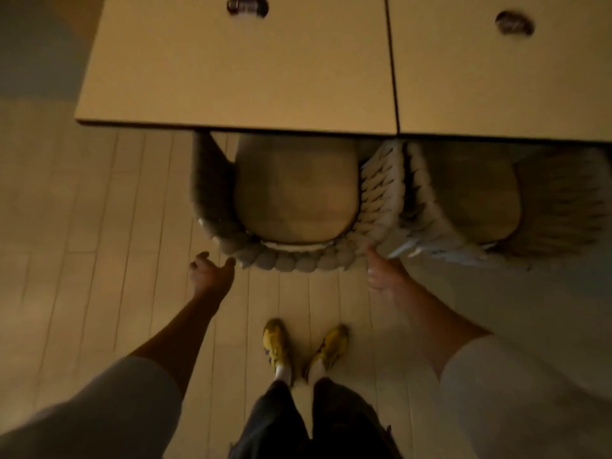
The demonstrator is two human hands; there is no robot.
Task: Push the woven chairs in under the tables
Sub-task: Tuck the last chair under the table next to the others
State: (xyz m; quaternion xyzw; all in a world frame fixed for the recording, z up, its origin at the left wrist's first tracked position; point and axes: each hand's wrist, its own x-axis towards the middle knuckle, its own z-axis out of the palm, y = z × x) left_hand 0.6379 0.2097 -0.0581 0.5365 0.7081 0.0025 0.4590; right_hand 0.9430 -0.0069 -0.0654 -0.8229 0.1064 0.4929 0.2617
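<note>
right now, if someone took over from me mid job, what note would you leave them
Left hand: open, at the back rim of the left woven chair. Right hand: on that rim's other corner, grip too blurred to tell. That chair sits partly under the left table, the right woven chair partly under the right table, seats mostly showing. Neither is fully in; push both further.

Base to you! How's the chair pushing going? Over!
Left hand open by chair. Right hand touching its back. Chair partly under table. Second chair tight alongside.
</note>
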